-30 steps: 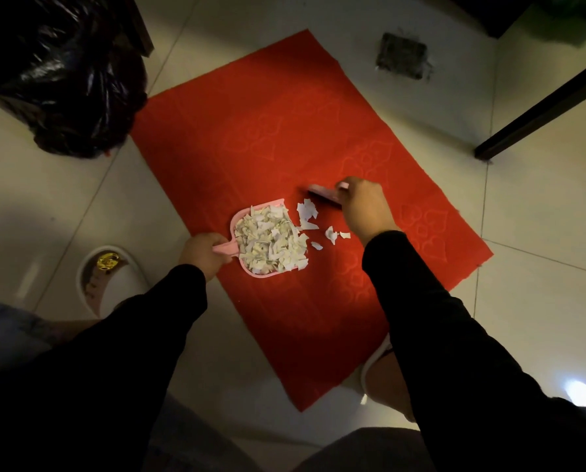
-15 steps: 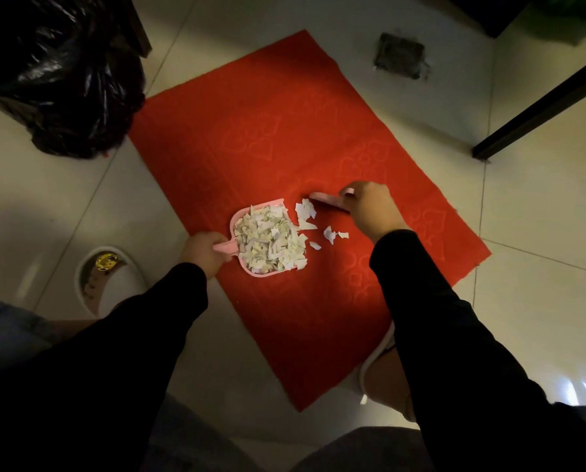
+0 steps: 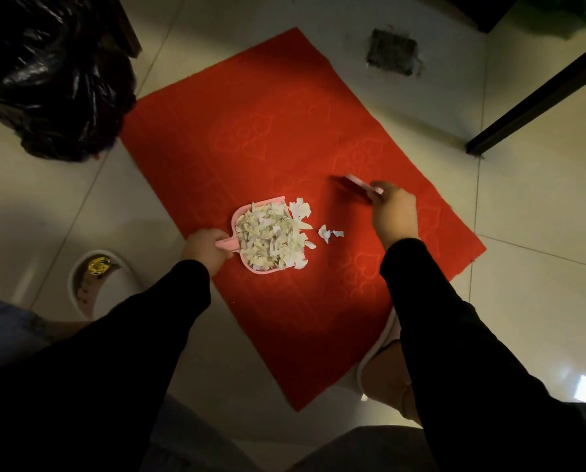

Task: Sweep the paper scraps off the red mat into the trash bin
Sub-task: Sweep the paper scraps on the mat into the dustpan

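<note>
A red mat [image 3: 267, 137] lies on the tiled floor. On its near left part sits a pink dustpan [image 3: 242, 219] heaped with white paper scraps [image 3: 271, 236]. My left hand [image 3: 204, 248] grips the dustpan's handle. A few loose scraps [image 3: 329, 232] lie on the mat just right of the pan's mouth. My right hand [image 3: 392, 212] holds a small pink brush [image 3: 361, 185], lifted a little right of and beyond those scraps. The trash bin with a black bag [image 3: 53, 80] stands at the far left, off the mat's corner.
A white slipper [image 3: 94, 284] is on the floor left of the mat, another [image 3: 375, 356] at the mat's near right edge. A dark floor patch [image 3: 392, 52] lies beyond the mat. A black bar [image 3: 536, 97] runs across the floor at the right.
My right hand has drawn the brush away to the right of the dustpan and the loose scraps. The dustpan and my left hand have stayed put.
</note>
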`<control>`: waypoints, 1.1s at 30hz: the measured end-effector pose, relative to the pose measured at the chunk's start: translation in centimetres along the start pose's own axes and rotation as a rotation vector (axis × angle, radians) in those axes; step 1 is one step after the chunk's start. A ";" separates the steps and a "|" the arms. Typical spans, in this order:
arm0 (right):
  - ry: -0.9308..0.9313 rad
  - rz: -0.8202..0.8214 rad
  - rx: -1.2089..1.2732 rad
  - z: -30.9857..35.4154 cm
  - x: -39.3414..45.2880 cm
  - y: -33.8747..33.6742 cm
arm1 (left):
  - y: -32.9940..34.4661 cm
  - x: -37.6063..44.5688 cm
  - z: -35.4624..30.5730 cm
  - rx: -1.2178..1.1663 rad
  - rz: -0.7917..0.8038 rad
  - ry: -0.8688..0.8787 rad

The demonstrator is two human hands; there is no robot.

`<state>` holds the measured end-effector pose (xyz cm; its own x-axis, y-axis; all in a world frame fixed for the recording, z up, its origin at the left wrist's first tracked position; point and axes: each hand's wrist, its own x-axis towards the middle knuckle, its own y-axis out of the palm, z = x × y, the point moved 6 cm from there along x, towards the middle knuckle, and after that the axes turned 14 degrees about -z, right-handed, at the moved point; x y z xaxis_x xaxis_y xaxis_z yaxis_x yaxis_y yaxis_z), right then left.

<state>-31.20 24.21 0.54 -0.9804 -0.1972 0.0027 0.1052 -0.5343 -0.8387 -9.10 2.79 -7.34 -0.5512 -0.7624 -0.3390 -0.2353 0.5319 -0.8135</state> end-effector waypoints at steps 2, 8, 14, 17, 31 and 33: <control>0.005 0.013 -0.033 -0.3 -0.9 0.9 | 0.1 0.0 -0.1 -0.001 0.001 0.006; -0.059 0.119 -0.055 1.9 -3.1 2.6 | 0.2 -0.2 -0.3 -0.002 -0.013 -0.012; 0.036 0.003 0.033 1.9 -0.7 1.6 | 0.3 -0.2 -0.2 -0.032 -0.025 -0.017; -0.028 0.012 0.040 2.4 -0.7 1.3 | 0.3 -0.3 -0.3 -0.033 -0.028 -0.016; -0.240 0.238 -0.095 3.7 -1.0 1.5 | 0.7 -0.5 -0.1 -0.078 -0.016 -0.059; -0.231 0.214 -0.097 3.3 -0.5 0.9 | 0.6 -0.6 -0.2 -0.075 -0.016 -0.058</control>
<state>-30.03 21.11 1.58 -0.8730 -0.4834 -0.0649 0.2772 -0.3825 -0.8814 -9.10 3.64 -7.54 -0.5004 -0.7897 -0.3550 -0.3043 0.5443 -0.7818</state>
